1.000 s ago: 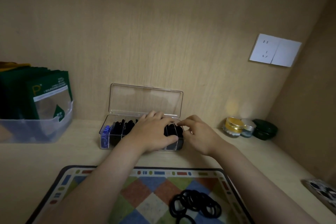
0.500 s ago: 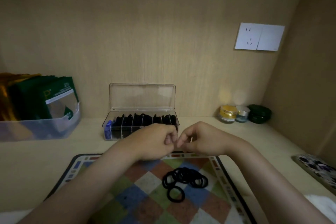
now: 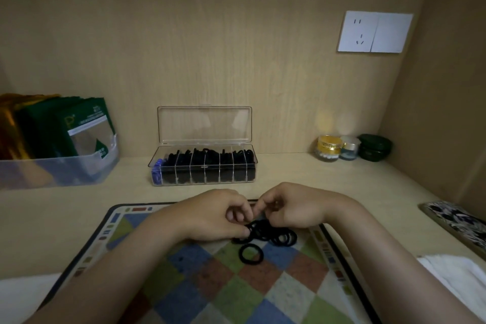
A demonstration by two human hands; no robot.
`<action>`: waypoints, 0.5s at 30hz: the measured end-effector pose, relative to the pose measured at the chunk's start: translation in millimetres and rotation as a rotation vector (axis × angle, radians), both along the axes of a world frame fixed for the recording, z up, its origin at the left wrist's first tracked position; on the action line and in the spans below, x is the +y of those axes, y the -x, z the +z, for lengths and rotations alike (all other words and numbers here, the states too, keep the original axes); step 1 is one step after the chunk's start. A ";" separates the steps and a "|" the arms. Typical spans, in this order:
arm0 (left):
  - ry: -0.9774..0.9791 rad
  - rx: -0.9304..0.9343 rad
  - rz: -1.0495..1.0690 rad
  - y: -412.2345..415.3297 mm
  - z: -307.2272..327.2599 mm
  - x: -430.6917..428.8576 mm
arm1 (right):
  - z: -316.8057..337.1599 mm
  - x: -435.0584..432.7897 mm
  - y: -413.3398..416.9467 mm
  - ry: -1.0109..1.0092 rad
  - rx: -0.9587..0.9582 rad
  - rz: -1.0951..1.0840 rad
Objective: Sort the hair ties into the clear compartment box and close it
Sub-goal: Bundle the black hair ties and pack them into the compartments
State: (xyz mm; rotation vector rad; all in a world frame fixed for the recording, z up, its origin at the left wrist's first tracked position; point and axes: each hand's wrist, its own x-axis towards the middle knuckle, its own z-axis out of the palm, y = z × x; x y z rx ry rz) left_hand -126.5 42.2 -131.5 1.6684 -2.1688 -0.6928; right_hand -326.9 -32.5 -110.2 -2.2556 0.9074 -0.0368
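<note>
Clear compartment box (image 3: 203,175) stands open, lid (image 3: 204,125) upright, sections packed with black ties; loose black hair ties (image 3: 273,234) heaped on checked mat (image 3: 184,284), single tie (image 3: 251,253) just nearer.

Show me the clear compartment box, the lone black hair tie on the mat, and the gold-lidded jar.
Clear plastic compartment box (image 3: 204,125): head view, open lid's middle.
Lone black hair tie (image 3: 251,261): head view, ring's near edge.
Gold-lidded jar (image 3: 330,142): head view, gold lid.
</note>
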 end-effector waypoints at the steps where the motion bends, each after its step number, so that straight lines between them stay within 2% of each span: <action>1: 0.030 -0.033 -0.008 0.5 -0.5 0.0 | 0.2 1.7 -1.7 -0.008 -0.010 -0.002; 6: 0.072 -0.071 0.013 -3.4 0.4 -0.9 | -3.1 1.7 -4.0 0.055 -0.014 0.031; 10: 0.012 0.073 0.072 -9.9 5.3 0.8 | -6.1 -1.6 -6.1 0.130 -0.007 0.039; 13: -0.124 0.233 0.078 -10.4 8.3 5.5 | -5.8 -1.6 -9.7 0.192 0.053 0.072; 15: -0.167 0.237 0.052 -8.1 8.9 7.6 | -5.0 -1.7 -10.5 0.194 0.037 0.079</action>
